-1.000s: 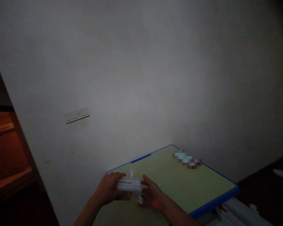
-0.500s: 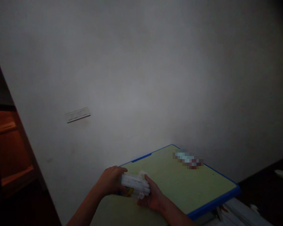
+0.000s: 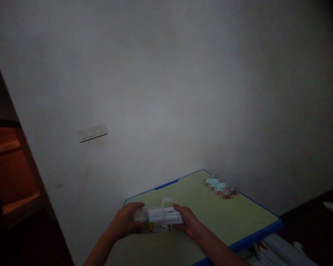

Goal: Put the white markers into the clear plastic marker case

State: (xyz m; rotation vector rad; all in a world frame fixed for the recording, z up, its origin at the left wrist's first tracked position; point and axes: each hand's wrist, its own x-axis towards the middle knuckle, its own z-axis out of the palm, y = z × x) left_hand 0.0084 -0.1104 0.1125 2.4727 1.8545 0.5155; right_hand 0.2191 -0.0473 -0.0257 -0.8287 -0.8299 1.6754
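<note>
A clear plastic case (image 3: 140,213) with a small yellow and dark label (image 3: 148,227) is held level above the table. My left hand (image 3: 123,222) is closed around its left end. Several white markers (image 3: 164,214) lie side by side in the case, their right ends sticking out. My right hand (image 3: 191,222) grips those right ends, thumb on top and fingers below. A clear handle-like loop stands up from the case's far side. The undersides of both hands' grips are partly hidden.
The pale yellow-green table (image 3: 211,225) has a blue edge and stands against a grey wall. A pixelated item (image 3: 220,186) lies near its far right edge. White things (image 3: 283,251) sit below on the right. A wall plate (image 3: 92,133) is at left, beside an orange-lit opening (image 3: 11,166).
The case and markers have turned nearly level. My hands are farther apart, with more of the clear case showing at the left; the right hand has shifted right and up.
</note>
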